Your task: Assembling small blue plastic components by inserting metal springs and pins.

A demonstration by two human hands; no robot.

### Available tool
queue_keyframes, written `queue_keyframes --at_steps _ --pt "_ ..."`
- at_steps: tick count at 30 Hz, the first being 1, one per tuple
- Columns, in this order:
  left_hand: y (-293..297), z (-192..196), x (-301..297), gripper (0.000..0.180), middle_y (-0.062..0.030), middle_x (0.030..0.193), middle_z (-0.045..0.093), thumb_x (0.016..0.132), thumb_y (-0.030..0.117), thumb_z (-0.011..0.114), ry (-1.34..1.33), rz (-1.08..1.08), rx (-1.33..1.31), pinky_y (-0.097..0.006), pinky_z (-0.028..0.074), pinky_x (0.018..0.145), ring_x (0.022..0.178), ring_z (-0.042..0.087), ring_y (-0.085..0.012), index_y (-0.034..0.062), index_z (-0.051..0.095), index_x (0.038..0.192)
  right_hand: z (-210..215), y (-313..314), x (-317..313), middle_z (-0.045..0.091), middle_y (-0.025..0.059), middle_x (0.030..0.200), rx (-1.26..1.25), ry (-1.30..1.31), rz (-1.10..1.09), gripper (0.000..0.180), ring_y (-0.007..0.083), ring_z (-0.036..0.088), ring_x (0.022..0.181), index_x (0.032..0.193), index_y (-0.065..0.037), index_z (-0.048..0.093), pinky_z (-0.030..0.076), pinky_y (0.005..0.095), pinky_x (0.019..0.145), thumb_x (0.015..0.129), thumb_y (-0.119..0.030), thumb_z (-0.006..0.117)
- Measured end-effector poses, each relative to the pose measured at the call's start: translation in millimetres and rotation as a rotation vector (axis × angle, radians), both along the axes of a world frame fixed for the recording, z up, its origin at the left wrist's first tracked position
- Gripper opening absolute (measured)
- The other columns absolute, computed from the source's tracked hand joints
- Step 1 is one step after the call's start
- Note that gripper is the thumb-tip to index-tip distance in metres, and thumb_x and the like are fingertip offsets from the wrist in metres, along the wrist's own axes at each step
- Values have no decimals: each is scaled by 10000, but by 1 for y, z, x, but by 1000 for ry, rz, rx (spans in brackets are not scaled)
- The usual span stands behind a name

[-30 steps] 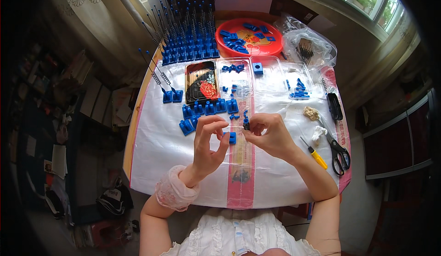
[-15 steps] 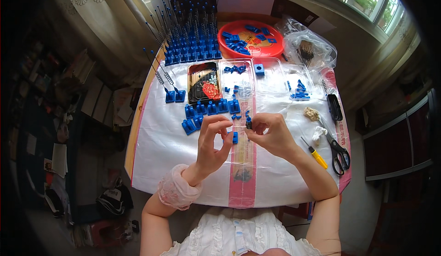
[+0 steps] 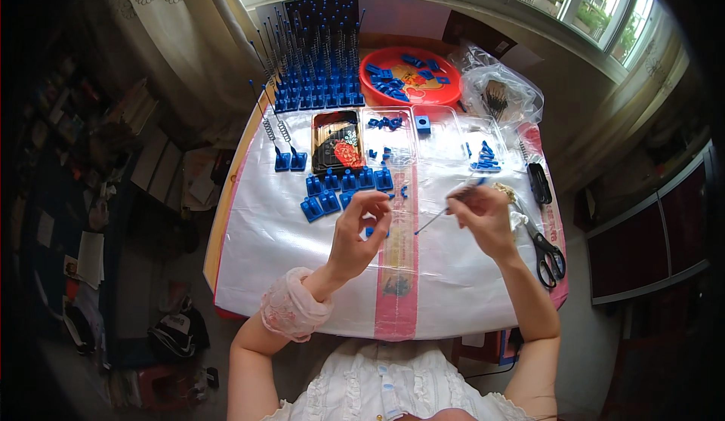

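My left hand hovers over the table with its fingers curved and the thumb and fingertips apart. A blue piece on the sheet shows partly behind it. To the right, my right hand pinches a thin rod that slants down-left to a small blue tip. Something dark blue shows by those fingers, blurred. Left of my left hand sit blue bases in two rows, with small blue bits loose between the hands. Two bases with springs and rods stand farther left.
Many blue spring stands crowd the back left. A red tray of blue parts, clear plastic trays, a black patterned tray and a plastic bag line the back. Black scissors lie at the right edge.
My right hand has moved right, away from my left hand, and a thin rod now juts from it. The yellow screwdriver seen earlier is out of sight. My left hand has hardly moved.
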State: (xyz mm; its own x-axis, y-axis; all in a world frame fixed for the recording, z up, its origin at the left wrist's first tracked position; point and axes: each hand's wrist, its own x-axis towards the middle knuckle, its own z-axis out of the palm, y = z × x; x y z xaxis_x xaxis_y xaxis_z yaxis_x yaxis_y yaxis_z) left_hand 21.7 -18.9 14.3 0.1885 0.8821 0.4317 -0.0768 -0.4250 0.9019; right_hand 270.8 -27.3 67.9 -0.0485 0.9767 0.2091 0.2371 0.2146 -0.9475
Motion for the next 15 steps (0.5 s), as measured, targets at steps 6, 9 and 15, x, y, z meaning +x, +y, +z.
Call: queue_keyframes --at_steps 6,9,15 --pt "-22 11 10 136 -16 760 683 943 57 713 251 -267 -237 -190 481 519 601 614 -30 -11 706 1060 -3 -27 29 669 88 752 30 428 -166 87 122 649 660 958 50 691 468 231 540 932 -20 647" --pt "-24 6 15 147 -13 757 680 936 64 725 259 -348 -385 -190 478 515 595 610 -26 -14 714 1061 -17 -31 30 675 108 782 20 540 -157 96 124 642 663 956 48 681 459 237 536 941 -27 624" --pt "-22 -4 18 154 -41 807 723 911 61 754 264 -323 -317 -194 488 512 596 629 -43 -9 730 1045 -36 -35 20 683 111 791 -44 521 -139 78 125 624 624 937 51 683 487 243 557 921 11 618"
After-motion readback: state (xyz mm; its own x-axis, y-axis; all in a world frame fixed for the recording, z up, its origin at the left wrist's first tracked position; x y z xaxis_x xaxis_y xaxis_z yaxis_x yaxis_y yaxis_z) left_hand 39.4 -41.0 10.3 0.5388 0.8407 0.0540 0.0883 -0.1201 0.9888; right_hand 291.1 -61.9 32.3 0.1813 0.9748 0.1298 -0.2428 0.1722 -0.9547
